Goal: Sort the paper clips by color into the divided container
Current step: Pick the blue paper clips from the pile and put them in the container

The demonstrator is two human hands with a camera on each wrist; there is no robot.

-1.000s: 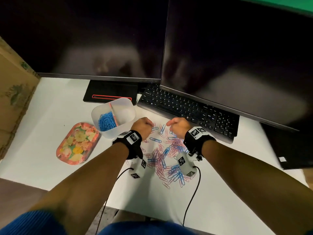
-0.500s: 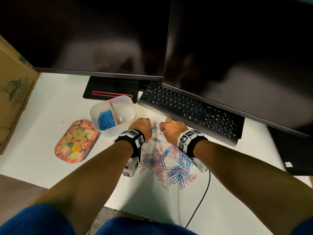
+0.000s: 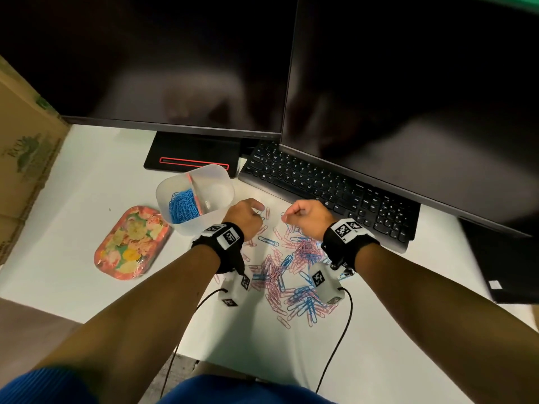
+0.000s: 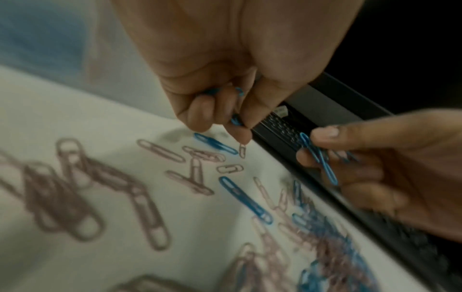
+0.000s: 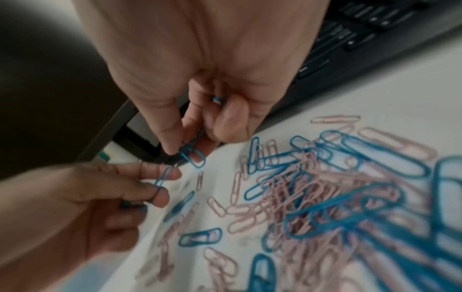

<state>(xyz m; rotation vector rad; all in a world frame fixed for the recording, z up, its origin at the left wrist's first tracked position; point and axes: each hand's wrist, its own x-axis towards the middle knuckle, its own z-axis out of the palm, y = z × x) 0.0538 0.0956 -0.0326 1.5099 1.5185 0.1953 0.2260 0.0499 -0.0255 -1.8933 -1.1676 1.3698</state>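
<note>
Both hands' fingers pinch thin blue looped wire clips.

mixed pink and blue paper clips loose under both wrists, blue-filled divided container just left of left hand

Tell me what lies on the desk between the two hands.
In the head view, loose clips lie between the left hand and the right hand: a pink paper clip and a blue paper clip nearer the wrists.
</note>
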